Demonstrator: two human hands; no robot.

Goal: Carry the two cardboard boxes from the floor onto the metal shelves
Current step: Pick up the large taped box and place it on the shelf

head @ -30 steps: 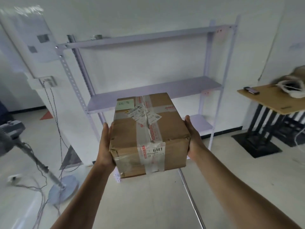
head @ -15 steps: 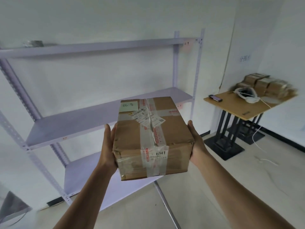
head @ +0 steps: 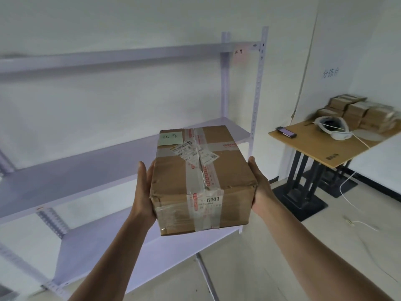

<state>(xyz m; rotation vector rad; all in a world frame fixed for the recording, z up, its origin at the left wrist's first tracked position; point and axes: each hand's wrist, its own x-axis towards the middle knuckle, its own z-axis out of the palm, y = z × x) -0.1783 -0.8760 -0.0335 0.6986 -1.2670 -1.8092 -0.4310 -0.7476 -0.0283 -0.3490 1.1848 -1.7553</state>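
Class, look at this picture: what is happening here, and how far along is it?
A person holds a taped cardboard box in the air, the left hand and right hand pressed flat against its sides. It faces the metal shelves, whose visible boards are bare. The box is not yet set down. No second box is in view.

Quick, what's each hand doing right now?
Left hand: pressed flat against the cardboard box, holding its left side.
Right hand: holding its right side.

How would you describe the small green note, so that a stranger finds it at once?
Start at the brown taped cardboard box held between both hands in front of the pale metal shelves. On its top, at the far left corner, sits the pale green square paper note, handwritten, unlike the printed white labels beside it.
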